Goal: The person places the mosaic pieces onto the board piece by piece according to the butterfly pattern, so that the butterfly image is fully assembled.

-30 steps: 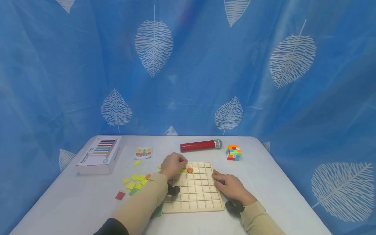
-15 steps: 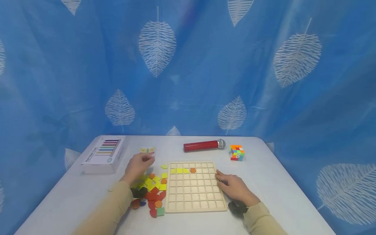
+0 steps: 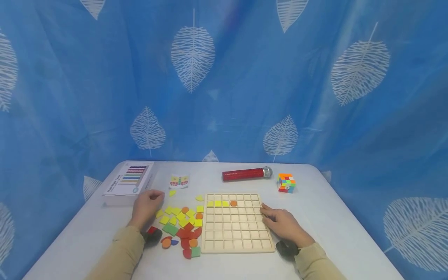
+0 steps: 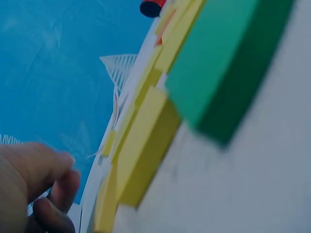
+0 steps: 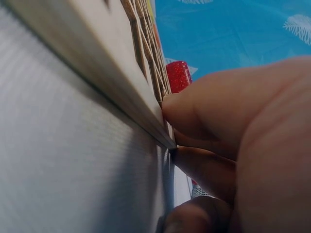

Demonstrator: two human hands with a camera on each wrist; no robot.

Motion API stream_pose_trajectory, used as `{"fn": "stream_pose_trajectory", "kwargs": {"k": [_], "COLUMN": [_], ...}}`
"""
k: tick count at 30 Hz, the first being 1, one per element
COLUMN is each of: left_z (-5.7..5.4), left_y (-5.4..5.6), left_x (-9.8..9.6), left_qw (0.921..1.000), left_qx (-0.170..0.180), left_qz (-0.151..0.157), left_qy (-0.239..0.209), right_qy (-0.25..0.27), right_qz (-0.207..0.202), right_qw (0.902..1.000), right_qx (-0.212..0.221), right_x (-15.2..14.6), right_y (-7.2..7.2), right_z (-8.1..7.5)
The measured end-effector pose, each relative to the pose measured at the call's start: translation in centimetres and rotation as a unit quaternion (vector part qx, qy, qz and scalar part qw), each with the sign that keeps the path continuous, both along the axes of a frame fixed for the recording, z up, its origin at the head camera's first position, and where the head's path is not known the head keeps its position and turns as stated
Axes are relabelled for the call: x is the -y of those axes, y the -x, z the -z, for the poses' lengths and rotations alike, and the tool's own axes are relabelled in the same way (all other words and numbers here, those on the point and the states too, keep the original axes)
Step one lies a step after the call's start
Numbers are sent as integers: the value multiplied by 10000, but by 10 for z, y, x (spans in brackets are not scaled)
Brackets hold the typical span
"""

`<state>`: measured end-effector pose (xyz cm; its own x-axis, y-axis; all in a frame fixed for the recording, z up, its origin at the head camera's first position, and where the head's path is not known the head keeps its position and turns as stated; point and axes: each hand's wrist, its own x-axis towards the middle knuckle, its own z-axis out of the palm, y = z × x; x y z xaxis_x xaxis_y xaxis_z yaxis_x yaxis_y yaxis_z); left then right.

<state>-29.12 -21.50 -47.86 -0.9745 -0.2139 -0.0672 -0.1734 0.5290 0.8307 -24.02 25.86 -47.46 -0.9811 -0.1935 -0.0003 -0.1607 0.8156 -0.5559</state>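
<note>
My left hand (image 3: 145,206) is at the left of the scattered pieces, by the white box. In the left wrist view its thumb and fingers are loosely bent, with nothing seen between them. Yellow pieces (image 4: 148,145) and a green piece (image 4: 214,63) lie beside it on the table. My right hand (image 3: 281,223) grips the right edge of the wooden grid board (image 3: 238,225), thumb at the rim and fingers against the side in the right wrist view. Three yellow pieces (image 3: 218,203) and an orange round piece (image 3: 233,203) sit in the board's second row from the back.
Red pieces (image 3: 185,244), orange rounds and a blue piece (image 3: 174,242) lie left of the board. Behind are a butterfly picture card (image 3: 179,181), a white box (image 3: 127,181), a red microphone (image 3: 245,174) and a puzzle cube (image 3: 286,183). A blue leaf-patterned curtain (image 3: 231,77) hangs behind.
My left hand has moved from the board's back left corner, past the picture card, to the left of the pieces, uncovering the yellow row. My right hand keeps its place on the board's edge.
</note>
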Motion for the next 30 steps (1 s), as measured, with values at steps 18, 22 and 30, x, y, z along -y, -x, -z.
{"fn": "stream_pose_trajectory", "kwargs": {"k": [18,22,30], "left_z": [6,5,7], "left_y": [-5,-5,-7], "left_x": [-12,-11,-11], "left_qw": [9958,9950,9945], "left_qx": [239,140,97], "left_qz": [441,460,506], "left_qy": [768,871,912], "right_qy": [-47,-101,-148], "right_qz": [-27,-55,-124], "right_qw": [10000,9999,9996], "right_qx": [-54,-114,-192], "right_x": [1,1,-1], "right_y": [-2,-1,-2], "right_z": [0,0,3]}}
